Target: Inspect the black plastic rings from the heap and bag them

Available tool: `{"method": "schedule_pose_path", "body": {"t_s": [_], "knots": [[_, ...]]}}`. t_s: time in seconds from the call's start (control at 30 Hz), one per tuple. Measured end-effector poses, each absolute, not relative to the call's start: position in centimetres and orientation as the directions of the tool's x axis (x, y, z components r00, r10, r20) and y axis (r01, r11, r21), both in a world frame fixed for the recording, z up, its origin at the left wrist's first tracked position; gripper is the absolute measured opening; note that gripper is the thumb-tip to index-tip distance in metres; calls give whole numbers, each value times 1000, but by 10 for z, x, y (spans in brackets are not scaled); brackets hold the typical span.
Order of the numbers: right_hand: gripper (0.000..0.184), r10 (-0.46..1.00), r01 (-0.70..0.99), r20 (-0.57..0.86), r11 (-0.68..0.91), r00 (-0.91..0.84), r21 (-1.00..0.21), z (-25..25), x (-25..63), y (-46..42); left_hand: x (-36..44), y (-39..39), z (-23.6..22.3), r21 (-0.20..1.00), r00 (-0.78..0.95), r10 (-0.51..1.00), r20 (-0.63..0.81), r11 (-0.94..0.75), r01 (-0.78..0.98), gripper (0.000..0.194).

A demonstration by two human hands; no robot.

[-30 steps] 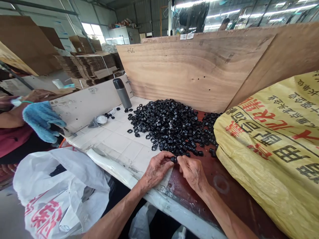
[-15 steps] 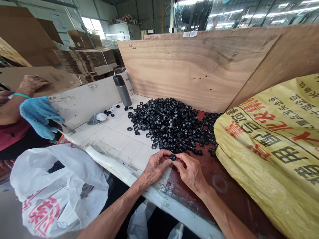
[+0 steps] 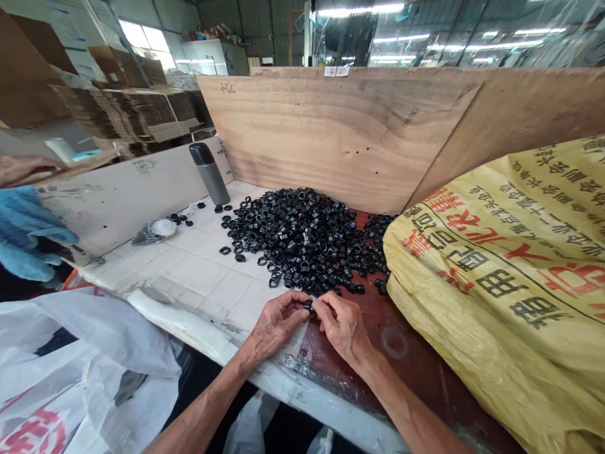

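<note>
White bag (image 3: pixel 108 340), far left. Grey bottle (image 3: pixel 211 178) upright on tabletop (image 3: pixel 208 277). My left hand (image 3: pixel 274 325) pinches a small black ring (image 3: pixel 309 306), just this side of the pile (image 3: pixel 297 233). My right hand (image 3: pixel 344 323): fingers bunched at the ring, can't tell if gripping. Yellow sack (image 3: pixel 472 315), right.

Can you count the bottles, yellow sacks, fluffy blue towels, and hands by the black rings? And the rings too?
Bottle: 1
Yellow sack: 1
Blue towel: 1
Hands, left hand and right hand: 2
Total: 5
Black rings: left out, too many overlapping to count.
</note>
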State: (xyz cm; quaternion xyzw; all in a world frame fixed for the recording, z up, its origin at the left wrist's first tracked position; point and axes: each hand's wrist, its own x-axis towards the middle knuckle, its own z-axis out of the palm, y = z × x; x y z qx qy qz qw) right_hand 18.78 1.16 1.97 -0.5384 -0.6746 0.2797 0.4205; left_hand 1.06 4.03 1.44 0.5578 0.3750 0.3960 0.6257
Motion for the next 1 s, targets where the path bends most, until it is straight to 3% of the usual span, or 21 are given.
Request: {"method": "schedule_pose_path", "body": {"t_s": [0.17, 0.27, 0.4, 0.53, 0.6, 0.77, 0.83, 1.0], "knots": [[12, 944, 497, 316, 323, -101, -806, 20, 190, 10, 10, 40, 19, 992, 423, 904, -60, 102, -77, 29], [12, 962, 507, 263, 266, -79, -820, 16, 186, 8, 10, 40, 18, 996, 441, 895, -60, 85, -37, 27], [15, 993, 553, 121, 91, 18, -828, 9, 178, 7, 7, 41, 6, 986, 425, 900, 99, -146, 79, 22], [36, 999, 621, 11, -19, 44, -784, 9, 175, 8, 6, 40, 0, 887, 459, 840, 291, -416, 200, 21], [40, 999, 627, 27, -5, 41, -779, 11, 176, 8, 8, 39, 3, 920, 462, 854, 240, -351, 172, 20], [17, 976, 505, 216, 206, -40, -838, 13, 179, 5, 12, 38, 20, 994, 452, 890, -54, 92, -61, 26], [14, 972, 456, 221, 233, -79, -859, 12, 179, 4, 10, 39, 23, 986, 464, 884, -51, 119, -117, 28], [10, 997, 395, 34, 56, -64, -917, 9, 178, 5, 7, 41, 20, 997, 376, 926, 5, 26, -77, 27]]}}
